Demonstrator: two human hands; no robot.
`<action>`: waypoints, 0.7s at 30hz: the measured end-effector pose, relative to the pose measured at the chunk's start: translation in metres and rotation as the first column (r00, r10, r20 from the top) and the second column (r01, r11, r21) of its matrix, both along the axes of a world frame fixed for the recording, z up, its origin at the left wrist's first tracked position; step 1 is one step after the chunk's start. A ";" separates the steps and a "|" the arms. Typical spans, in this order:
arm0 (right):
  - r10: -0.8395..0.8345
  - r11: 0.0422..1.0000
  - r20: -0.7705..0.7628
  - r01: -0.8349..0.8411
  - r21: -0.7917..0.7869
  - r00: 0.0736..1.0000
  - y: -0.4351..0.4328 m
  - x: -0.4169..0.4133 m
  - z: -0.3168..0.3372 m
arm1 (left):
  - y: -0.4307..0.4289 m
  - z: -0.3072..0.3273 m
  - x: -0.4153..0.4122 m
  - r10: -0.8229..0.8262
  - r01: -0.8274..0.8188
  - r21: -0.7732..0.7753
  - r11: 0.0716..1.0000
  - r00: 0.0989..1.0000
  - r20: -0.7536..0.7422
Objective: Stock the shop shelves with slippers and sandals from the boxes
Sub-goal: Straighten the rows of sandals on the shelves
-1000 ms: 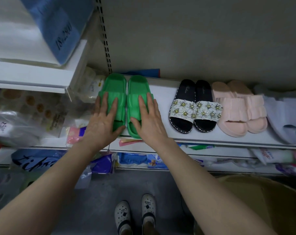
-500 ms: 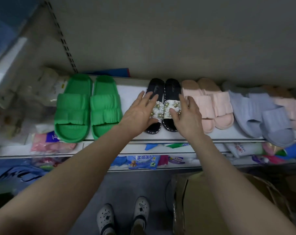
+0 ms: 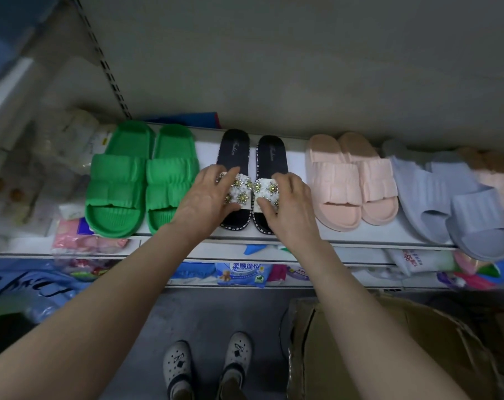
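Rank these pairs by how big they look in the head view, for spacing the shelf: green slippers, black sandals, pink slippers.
1. green slippers, clearly widest.
2. pink slippers, somewhat smaller.
3. black sandals, narrowest, though the left hand and right hand grip their straps and hide part.

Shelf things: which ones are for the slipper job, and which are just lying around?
For the job: green slippers, black sandals gripped by left hand and right hand, pink slippers, pale blue slippers, cardboard box.
Just lying about: tissue pack, pink packet, blue bag.
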State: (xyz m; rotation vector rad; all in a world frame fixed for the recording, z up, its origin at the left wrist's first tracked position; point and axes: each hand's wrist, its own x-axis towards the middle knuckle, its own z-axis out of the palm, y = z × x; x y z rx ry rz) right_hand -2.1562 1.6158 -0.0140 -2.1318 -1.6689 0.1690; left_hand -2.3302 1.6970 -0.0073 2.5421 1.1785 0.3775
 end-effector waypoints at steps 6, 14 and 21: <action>0.027 1.000 -0.004 -0.027 -0.001 1.000 -0.003 0.004 -0.002 | -0.002 0.002 0.003 0.028 -0.029 -0.003 1.000 0.999 -0.035; -0.128 0.986 -0.093 0.137 0.099 0.987 -0.031 0.059 0.014 | -0.016 0.020 0.054 -0.090 0.073 0.132 0.989 0.988 0.126; -0.409 0.912 -0.029 0.407 -0.054 0.912 -0.052 0.179 0.009 | -0.028 0.024 0.183 -0.312 0.327 0.089 0.941 0.938 -0.151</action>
